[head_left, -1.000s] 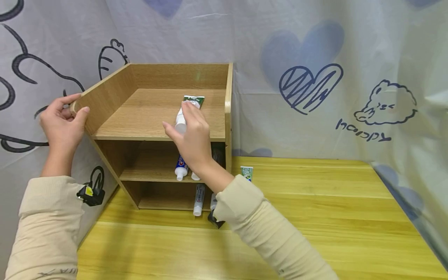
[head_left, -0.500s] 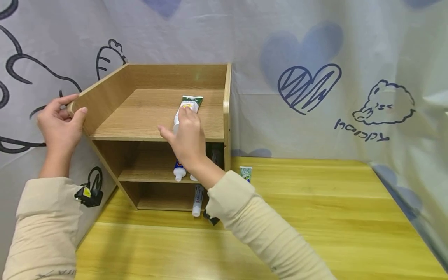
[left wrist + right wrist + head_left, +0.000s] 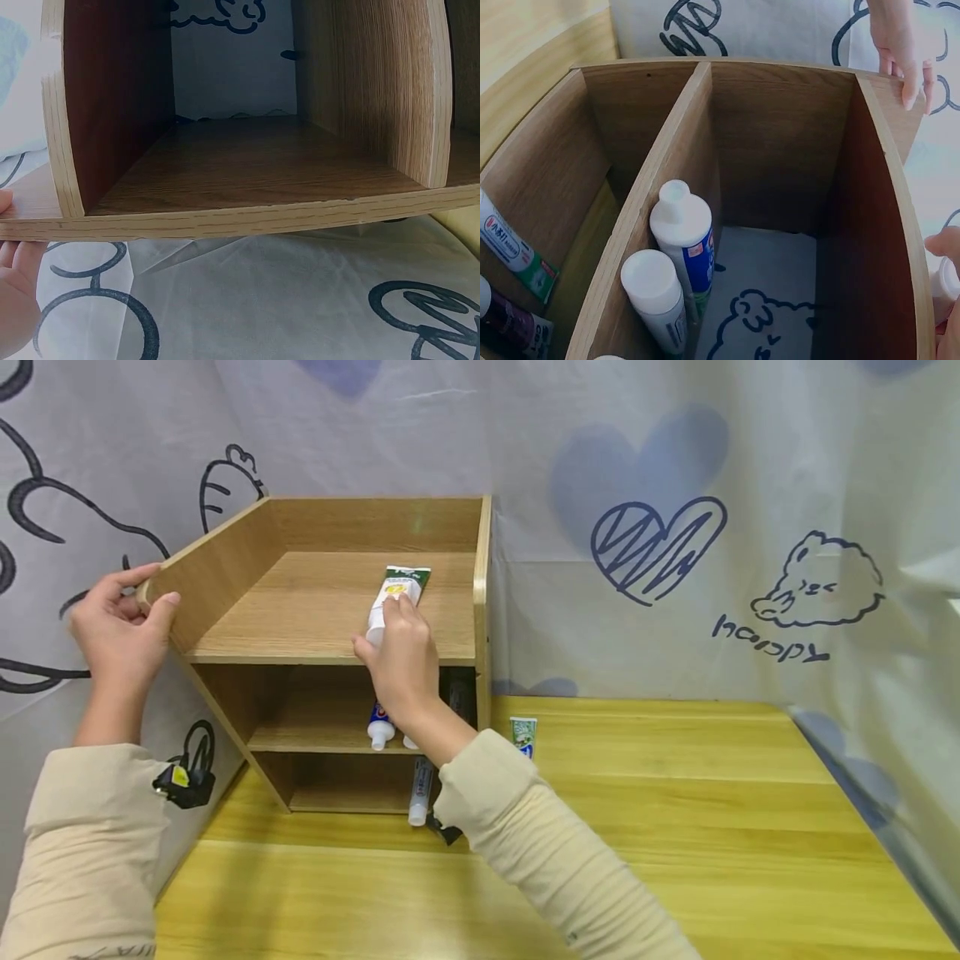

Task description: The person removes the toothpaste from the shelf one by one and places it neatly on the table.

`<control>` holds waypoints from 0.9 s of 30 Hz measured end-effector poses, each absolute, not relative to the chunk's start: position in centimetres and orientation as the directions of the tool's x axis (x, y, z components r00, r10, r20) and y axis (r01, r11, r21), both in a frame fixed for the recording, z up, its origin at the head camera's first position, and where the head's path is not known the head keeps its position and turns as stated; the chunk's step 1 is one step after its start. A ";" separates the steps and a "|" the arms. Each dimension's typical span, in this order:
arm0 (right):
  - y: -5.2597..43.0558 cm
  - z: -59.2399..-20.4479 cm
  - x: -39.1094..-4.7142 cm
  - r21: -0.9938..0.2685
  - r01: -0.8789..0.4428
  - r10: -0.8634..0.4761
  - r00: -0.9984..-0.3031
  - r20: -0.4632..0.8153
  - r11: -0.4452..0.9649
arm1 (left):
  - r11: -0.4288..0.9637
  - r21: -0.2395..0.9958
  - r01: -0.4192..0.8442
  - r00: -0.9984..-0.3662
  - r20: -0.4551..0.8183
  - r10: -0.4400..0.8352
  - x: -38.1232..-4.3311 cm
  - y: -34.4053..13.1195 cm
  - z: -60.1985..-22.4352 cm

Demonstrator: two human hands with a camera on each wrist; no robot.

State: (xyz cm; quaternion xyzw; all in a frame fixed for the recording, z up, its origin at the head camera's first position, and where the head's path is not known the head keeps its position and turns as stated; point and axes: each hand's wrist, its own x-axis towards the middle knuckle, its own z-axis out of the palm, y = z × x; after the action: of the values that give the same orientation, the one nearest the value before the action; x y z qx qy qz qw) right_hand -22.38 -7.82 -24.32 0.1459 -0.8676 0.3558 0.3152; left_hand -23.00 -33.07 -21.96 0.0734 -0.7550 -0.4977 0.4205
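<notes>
At the far left, my left hand [image 3: 123, 622] grips the front edge of the side panel of a wooden shelf unit [image 3: 247, 614]. The left wrist view catches only its fingers [image 3: 22, 262] at the board's edge. A white toothpaste tube [image 3: 401, 585] with a green end lies on the top board, its cap toward the front. My right hand [image 3: 407, 660] holds this tube, fingers on top and thumb beside the cap end. In the right wrist view the white cap [image 3: 943, 285] shows under the thumb at the right edge.
On the middle shelf lies a blue-and-white toothpaste tube [image 3: 380, 729] beside a white-capped one [image 3: 654, 289]. Another tube [image 3: 420, 793] sticks out of the bottom shelf, near a dark tube [image 3: 514, 322]. A green tube [image 3: 523, 737] stands right of the unit on the yellow table [image 3: 675, 827].
My right hand has settled lower on the tube, its thumb drawn in toward the cap. More of the tube's printed end shows. The left hand keeps its grip on the panel.
</notes>
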 end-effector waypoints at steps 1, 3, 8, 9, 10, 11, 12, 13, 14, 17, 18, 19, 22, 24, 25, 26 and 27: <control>-7.8 -24.4 -22.4 -0.526 -0.478 -0.030 -0.759 0.650 0.703 | 0.500 0.812 0.299 -0.635 0.561 -0.531 -23.0 -33.1 -22.0; -7.7 -24.4 -22.4 -0.533 -0.479 -0.029 -0.762 0.647 0.698 | 0.521 0.807 0.278 -0.632 0.562 -0.534 -23.0 -33.0 -22.0; -7.4 -24.6 -22.4 -0.553 -0.499 -0.015 -0.751 0.660 0.667 | 0.522 0.802 0.289 -0.624 0.572 -0.533 -23.1 -33.0 -22.0; -7.3 -24.7 -22.4 -0.552 -0.504 -0.012 -0.745 0.667 0.664 | 0.521 0.801 0.294 -0.622 0.574 -0.532 -23.1 -33.0 -22.1; -7.2 -24.7 -22.4 -0.549 -0.510 -0.011 -0.740 0.673 0.663 | 0.512 0.804 0.302 -0.623 0.573 -0.532 -23.1 -33.1 -22.1; -7.2 -24.8 -22.4 -0.544 -0.513 -0.011 -0.734 0.679 0.664 | 0.513 0.803 0.302 -0.623 0.574 -0.532 -23.1 -33.1 -22.1; -7.1 -24.9 -22.4 -0.540 -0.515 -0.011 -0.730 0.683 0.666 | 0.513 0.803 0.304 -0.622 0.575 -0.531 -23.1 -33.1 -22.1; -7.1 -25.0 -22.4 -0.536 -0.514 -0.012 -0.729 0.684 0.670 | 0.503 0.807 0.309 -0.625 0.571 -0.532 -23.1 -33.1 -22.1; -7.1 -25.0 -22.4 -0.532 -0.512 -0.013 -0.729 0.685 0.674 | 0.505 0.806 0.308 -0.625 0.572 -0.532 -23.1 -33.1 -22.1; -7.0 -25.1 -22.5 -0.517 -0.506 -0.015 -0.725 0.689 0.691 | 0.529 0.797 0.290 -0.620 0.578 -0.531 -23.1 -33.2 -22.1; -7.0 -25.1 -22.5 -0.513 -0.503 -0.015 -0.724 0.689 0.696 | 0.531 0.796 0.290 -0.618 0.580 -0.531 -23.1 -33.2 -22.2; -7.0 -25.1 -22.5 -0.511 -0.501 -0.015 -0.724 0.690 0.699 | 0.535 0.795 0.287 -0.618 0.580 -0.530 -23.1 -33.2 -22.2; -6.9 -25.1 -22.6 -0.513 -0.501 -0.016 -0.726 0.687 0.697 | 0.542 0.792 0.282 -0.617 0.582 -0.529 -23.1 -33.1 -22.1; -6.9 -25.0 -22.6 -0.522 -0.500 -0.017 -0.733 0.680 0.691 | 0.538 0.795 0.281 -0.620 0.578 -0.530 -23.0 -33.1 -22.1; -6.8 -25.0 -22.5 -0.528 -0.501 -0.018 -0.737 0.676 0.686 | 0.535 0.797 0.281 -0.622 0.575 -0.531 -23.0 -33.1 -22.1; -6.8 -25.0 -22.5 -0.533 -0.501 -0.018 -0.740 0.673 0.681 | 0.532 0.798 0.282 -0.622 0.575 -0.532 -23.0 -33.1 -22.1; -6.7 -25.0 -22.5 -0.538 -0.501 -0.017 -0.742 0.670 0.678 | 0.540 0.795 0.277 -0.619 0.578 -0.532 -23.0 -33.0 -22.1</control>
State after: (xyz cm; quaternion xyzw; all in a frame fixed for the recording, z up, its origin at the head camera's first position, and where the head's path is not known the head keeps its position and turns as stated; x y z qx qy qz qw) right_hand -22.51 -6.71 -25.02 0.1511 -0.8562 0.3715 0.3258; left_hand -23.02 -33.04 -22.15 0.0833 -0.7658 -0.4723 0.4284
